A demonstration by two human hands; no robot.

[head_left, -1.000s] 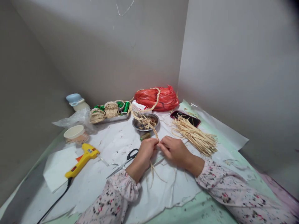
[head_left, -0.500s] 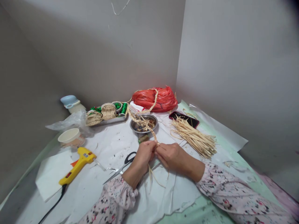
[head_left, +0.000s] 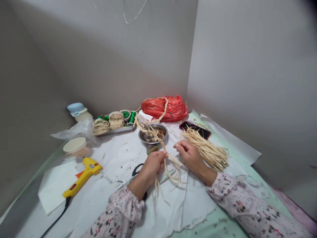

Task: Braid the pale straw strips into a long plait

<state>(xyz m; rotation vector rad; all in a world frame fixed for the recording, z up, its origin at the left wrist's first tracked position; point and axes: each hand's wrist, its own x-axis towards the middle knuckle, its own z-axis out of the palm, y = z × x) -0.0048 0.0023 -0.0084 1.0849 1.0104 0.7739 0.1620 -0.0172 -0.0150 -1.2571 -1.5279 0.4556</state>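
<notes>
My left hand (head_left: 155, 162) pinches the end of a pale straw braid (head_left: 161, 144), just in front of a metal bowl (head_left: 165, 127) of scraps. Loose strands (head_left: 173, 178) fan out below and to the right of those fingers. Raised to the right, my right hand (head_left: 187, 152) is apart from the braid, its fingers curled; whether a thin strand lies between them is too small to tell. Beside it lies a bundle of straw (head_left: 210, 150). Black-handled scissors (head_left: 137, 169) are partly hidden under my left forearm.
A yellow glue gun (head_left: 83, 177) with a cord lies left, near a paper cup (head_left: 77, 148) and a clear bag (head_left: 79, 130). Behind are a metal tray (head_left: 121, 130) with coils and green thread, a red plastic bag (head_left: 175, 108) and a phone (head_left: 204, 132).
My right hand has moved off the braid, up and to the right. More loose strands now show spread out below the braid. My left hand still grips it.
</notes>
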